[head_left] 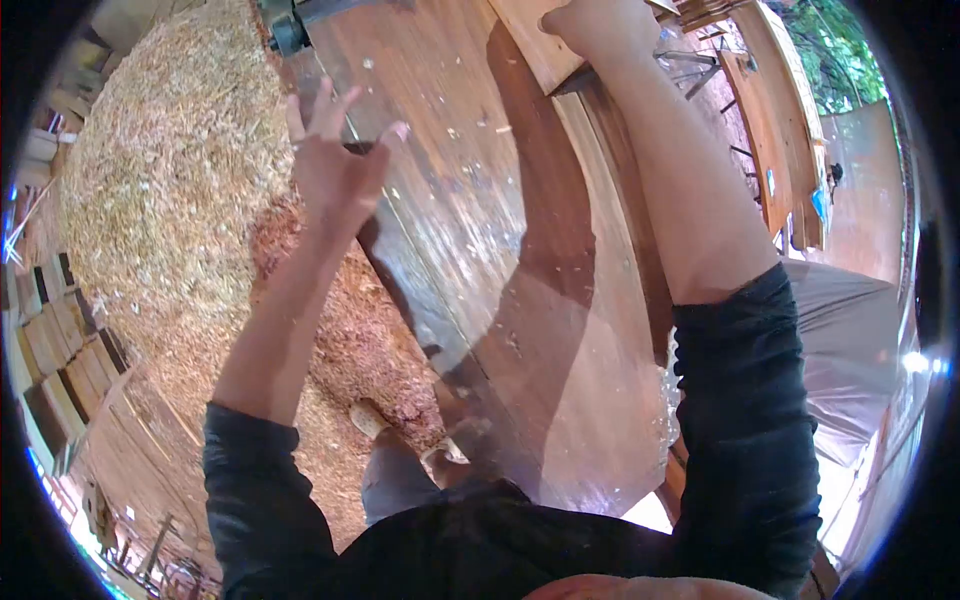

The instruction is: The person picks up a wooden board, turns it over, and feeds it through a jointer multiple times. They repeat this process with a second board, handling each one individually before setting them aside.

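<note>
My left hand [340,165] is raised over the left edge of the wooden work table [450,210], fingers spread and holding nothing. A thick wooden board [535,45] lies at the far end of the table, partly cut off by the top of the view. My right hand [607,32] is closed on the board's right side, with its thumb on the upper face; the other fingers are mostly hidden. The shadow of my right arm falls across the tabletop, where small wood chips lie scattered.
A large heap of wood shavings [175,150] lies along the table's left side. A dark metal machine part [289,36] sits at the table's far left corner. Stacked wood pieces [70,365] stand at far left. Long planks [765,150] rest on the right, near a grey sheet [845,345].
</note>
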`<state>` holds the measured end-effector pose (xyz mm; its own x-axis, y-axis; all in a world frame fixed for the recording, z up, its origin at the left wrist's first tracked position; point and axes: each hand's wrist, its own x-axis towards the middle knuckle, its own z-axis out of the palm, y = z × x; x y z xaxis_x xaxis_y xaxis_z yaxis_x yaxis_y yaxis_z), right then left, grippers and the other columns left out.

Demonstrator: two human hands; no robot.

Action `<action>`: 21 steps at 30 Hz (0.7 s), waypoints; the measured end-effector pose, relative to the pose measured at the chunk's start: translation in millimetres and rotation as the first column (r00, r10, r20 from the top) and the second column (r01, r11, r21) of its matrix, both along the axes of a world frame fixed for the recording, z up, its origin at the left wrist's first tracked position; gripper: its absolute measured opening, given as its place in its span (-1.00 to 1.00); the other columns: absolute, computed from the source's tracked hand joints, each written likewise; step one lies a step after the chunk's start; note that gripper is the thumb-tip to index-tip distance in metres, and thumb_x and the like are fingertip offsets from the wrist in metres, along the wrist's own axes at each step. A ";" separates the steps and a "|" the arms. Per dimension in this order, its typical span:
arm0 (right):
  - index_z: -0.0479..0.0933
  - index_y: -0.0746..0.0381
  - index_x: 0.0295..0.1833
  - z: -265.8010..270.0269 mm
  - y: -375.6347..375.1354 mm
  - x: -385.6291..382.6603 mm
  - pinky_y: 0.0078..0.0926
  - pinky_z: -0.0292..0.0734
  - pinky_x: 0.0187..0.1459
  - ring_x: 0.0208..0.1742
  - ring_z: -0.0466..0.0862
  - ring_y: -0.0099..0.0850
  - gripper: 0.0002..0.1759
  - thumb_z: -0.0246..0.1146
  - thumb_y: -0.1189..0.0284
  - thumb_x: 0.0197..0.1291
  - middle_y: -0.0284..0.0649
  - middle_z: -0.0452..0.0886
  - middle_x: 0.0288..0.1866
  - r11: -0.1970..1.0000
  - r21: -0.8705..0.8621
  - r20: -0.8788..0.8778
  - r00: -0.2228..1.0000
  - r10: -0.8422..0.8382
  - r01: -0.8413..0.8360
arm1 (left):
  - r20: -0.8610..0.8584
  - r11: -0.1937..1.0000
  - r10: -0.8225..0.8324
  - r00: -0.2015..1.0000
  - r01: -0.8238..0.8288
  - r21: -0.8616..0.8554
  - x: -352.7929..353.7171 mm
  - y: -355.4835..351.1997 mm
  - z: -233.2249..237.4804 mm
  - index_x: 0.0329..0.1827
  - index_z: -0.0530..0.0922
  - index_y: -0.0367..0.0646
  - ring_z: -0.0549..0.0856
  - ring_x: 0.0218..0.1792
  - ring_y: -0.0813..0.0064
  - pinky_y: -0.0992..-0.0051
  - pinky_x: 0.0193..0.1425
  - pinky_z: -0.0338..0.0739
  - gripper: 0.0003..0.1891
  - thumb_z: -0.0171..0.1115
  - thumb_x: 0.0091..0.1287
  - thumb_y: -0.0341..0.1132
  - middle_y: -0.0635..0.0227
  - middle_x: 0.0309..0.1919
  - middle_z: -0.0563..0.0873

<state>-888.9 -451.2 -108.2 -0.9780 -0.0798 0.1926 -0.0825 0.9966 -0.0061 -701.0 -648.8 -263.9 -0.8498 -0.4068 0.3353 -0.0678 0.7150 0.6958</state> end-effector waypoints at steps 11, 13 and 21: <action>0.54 0.25 0.29 5.6 -60.1 -61.0 -0.08 0.73 0.21 0.22 0.77 -0.02 -0.21 0.62 0.28 -0.12 0.02 0.76 0.19 1.000 -0.017 0.008 1.000 0.002 -0.002 | 0.078 0.994 -0.101 0.992 0.098 0.038 2.7 -4.3 18.6 0.26 0.71 -0.11 0.03 0.67 -0.51 -0.29 0.67 0.15 -0.47 0.59 0.24 -0.13 -0.04 0.57 0.49; 0.55 0.24 0.29 -0.6 -66.0 -76.9 -0.09 0.73 0.21 0.22 0.77 -0.03 -0.21 0.62 0.28 -0.12 0.02 0.76 0.20 0.999 -0.032 -0.006 1.000 0.004 -0.004 | 0.071 0.992 -0.126 0.990 0.123 0.037 1.7 -6.3 16.1 0.28 0.71 -0.07 0.03 0.68 -0.48 -0.30 0.67 0.14 -0.47 0.60 0.24 -0.15 -0.02 0.59 0.48; 0.59 0.23 0.25 -1.7 -89.5 -109.7 -0.10 0.73 0.20 0.19 0.79 -0.05 -0.27 0.59 0.30 -0.12 0.03 0.78 0.15 0.998 -0.055 0.008 1.000 -0.019 0.019 | 0.085 0.982 -0.183 0.979 0.177 0.070 1.2 -10.1 16.2 0.23 0.70 -0.18 -0.06 0.69 -0.51 -0.29 0.70 -0.04 -0.52 0.54 0.30 -0.18 -0.06 0.61 0.44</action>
<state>-998.6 -540.7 -109.9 -0.9808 -0.0505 0.1885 -0.0631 0.9961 -0.0615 -699.8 -658.8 -247.8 -0.9366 -0.2617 0.2329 -0.0062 0.6772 0.7358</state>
